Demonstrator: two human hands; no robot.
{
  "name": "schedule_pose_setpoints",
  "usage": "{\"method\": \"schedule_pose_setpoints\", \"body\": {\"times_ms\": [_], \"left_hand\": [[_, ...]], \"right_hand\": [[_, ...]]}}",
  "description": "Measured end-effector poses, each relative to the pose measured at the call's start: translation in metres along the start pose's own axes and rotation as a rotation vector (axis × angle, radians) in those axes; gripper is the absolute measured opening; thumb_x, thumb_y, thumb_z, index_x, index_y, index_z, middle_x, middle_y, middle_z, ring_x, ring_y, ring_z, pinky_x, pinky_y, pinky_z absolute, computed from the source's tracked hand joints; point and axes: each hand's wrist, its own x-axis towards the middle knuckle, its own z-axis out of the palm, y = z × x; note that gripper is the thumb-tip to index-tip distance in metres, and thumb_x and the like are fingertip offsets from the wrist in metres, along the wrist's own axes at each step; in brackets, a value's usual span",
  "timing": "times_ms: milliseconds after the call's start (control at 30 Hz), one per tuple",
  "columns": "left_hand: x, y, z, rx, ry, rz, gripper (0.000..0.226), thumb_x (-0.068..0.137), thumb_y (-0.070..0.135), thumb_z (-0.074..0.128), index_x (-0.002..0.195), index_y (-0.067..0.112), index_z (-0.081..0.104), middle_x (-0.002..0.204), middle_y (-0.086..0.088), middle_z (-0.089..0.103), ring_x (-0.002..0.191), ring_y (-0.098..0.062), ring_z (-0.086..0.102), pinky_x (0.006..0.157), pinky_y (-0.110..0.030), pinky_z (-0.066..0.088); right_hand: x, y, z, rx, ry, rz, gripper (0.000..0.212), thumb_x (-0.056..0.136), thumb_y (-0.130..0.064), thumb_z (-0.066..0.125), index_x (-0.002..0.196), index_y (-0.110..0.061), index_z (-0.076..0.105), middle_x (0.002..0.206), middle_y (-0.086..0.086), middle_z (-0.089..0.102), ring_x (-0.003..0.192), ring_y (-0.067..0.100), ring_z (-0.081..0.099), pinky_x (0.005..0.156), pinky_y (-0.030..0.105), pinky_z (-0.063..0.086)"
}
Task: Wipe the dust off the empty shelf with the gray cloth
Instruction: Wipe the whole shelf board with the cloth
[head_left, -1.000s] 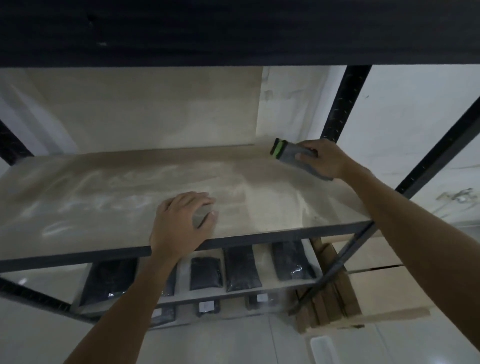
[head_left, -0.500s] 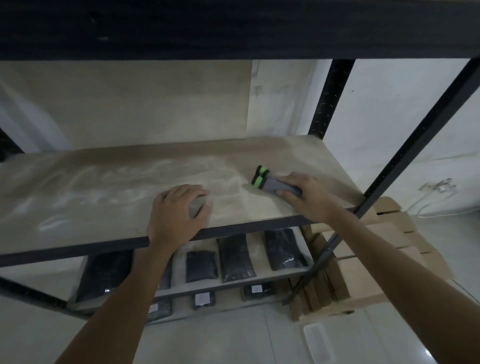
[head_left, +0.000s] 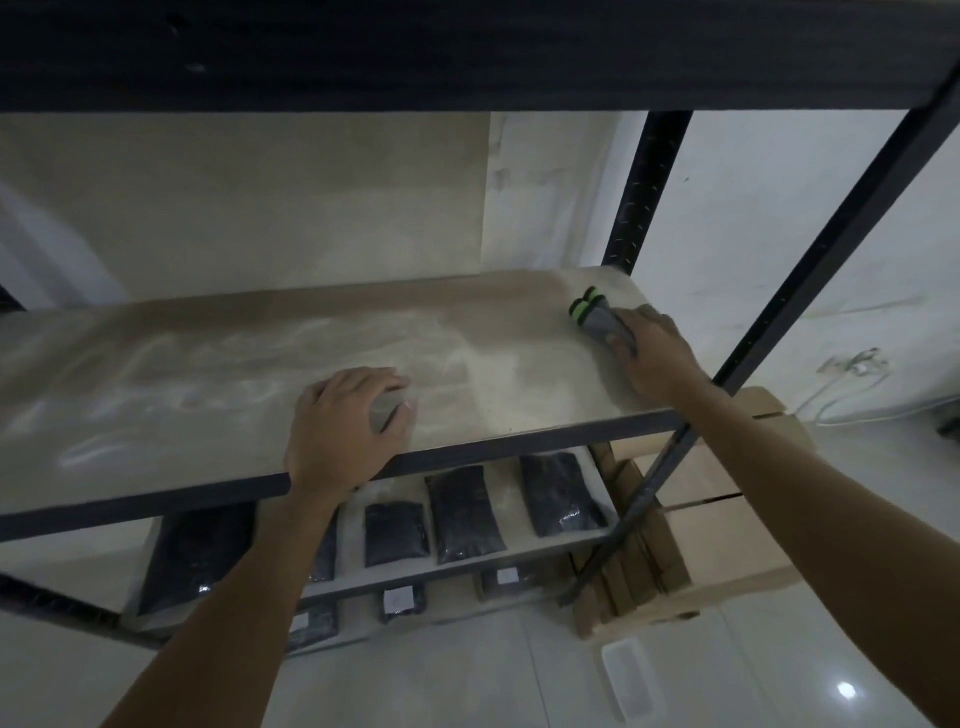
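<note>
Wiping in progress: right hand grips the gray cloth, green-trimmed, pressed to the empty shelf near its back right corner. Left hand rests at the front edge, fingers loosely curled, holding nothing visible. Dust streaks show across the middle and left. Next move, likely: sweep the cloth leftward with overlapping passes and even pressure.

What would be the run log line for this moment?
right hand: holds cloth on shelf | left hand: rests at front edge
</note>
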Motion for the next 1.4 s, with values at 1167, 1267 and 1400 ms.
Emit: {"method": "schedule_pose_setpoints", "body": {"times_ms": [1167,1267,1400], "left_hand": [[0.001,0.003,0.000,-0.038,-0.006,0.000,0.034,0.095,0.051,0.047,0.115,0.035,0.069,0.126,0.013,0.068,0.118,-0.013,0.061,0.101,-0.045,0.045],[0.001,-0.002,-0.010,-0.131,-0.020,0.000,0.031,0.098,0.044,0.046,0.116,0.034,0.068,0.122,0.011,0.070,0.114,-0.015,0.063,0.098,-0.048,0.049],[-0.008,-0.032,-0.040,-0.108,-0.002,-0.021,0.029,0.096,0.041,0.051,0.116,0.031,0.069,0.118,0.008,0.071,0.109,-0.016,0.065,0.095,-0.046,0.053]], "right_hand": [[-0.132,-0.155,0.029,0.096,-0.047,-0.171,0.057,0.100,-0.019,0.054,0.150,-0.022,0.028,0.125,0.002,0.041,0.102,0.011,0.038,0.089,0.032,0.050],[-0.149,-0.188,0.041,0.211,-0.127,-0.200,0.056,0.102,-0.028,0.053,0.151,-0.024,0.028,0.119,-0.004,0.034,0.098,0.010,0.044,0.087,0.032,0.053],[-0.149,-0.195,0.026,0.354,-0.127,-0.191,0.044,0.104,-0.027,0.045,0.148,-0.025,0.036,0.122,-0.003,0.038,0.096,0.010,0.051,0.081,0.022,0.048]]}}
